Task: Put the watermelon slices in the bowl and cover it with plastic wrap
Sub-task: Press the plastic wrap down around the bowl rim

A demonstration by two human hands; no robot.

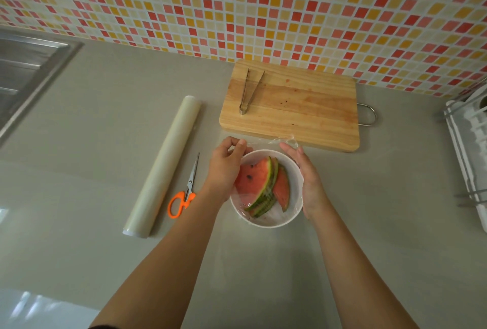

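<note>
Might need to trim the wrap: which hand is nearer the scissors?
Left. The left hand pinches wrap at the left rim of the bowl, just right of the scissors; the right hand lies along the right rim, across the bowl from them.

counter (100,144), bowl (266,224), wrap roll (168,165), scissors (188,191), cutting board (303,107)

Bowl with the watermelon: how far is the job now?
Done: the watermelon slices lie in the bowl, plastic wrap stretched over them. In hand: left hand pinches the wrap, right hand presses it against the bowl's side. Left: tucking the loose far edge.
</note>
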